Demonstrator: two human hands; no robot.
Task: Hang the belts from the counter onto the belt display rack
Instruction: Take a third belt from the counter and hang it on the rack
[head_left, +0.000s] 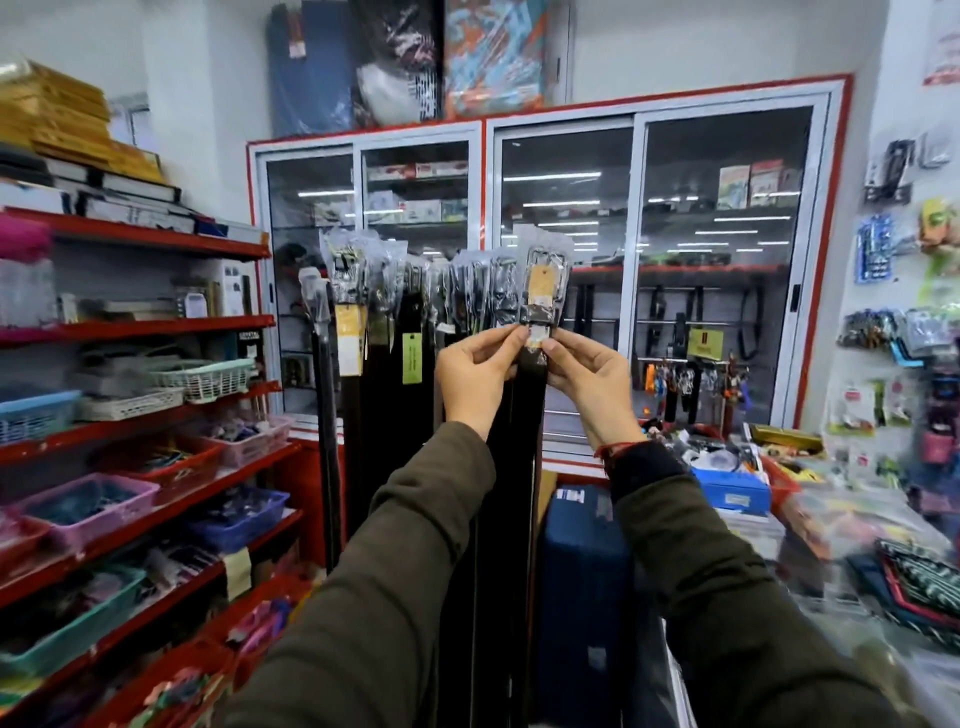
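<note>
A dark belt (529, 415) in clear plastic wrap, with a tan tag on its buckle, hangs straight down in front of me at the right end of the belt display rack (415, 270). My left hand (475, 376) pinches it just below the buckle from the left. My right hand (587, 379) pinches the same spot from the right. Several other wrapped dark belts (384, 364) hang in a row to the left, some with yellow or green tags. The rack's bar is hidden behind the belt tops.
Red shelves (156, 327) with baskets of small goods fill the left. A glass-door cabinet (639, 260) stands behind the rack. A blue box (582, 571) sits below the belts. The cluttered counter (831, 519) lies to the right, under a wall of hanging packets (904, 312).
</note>
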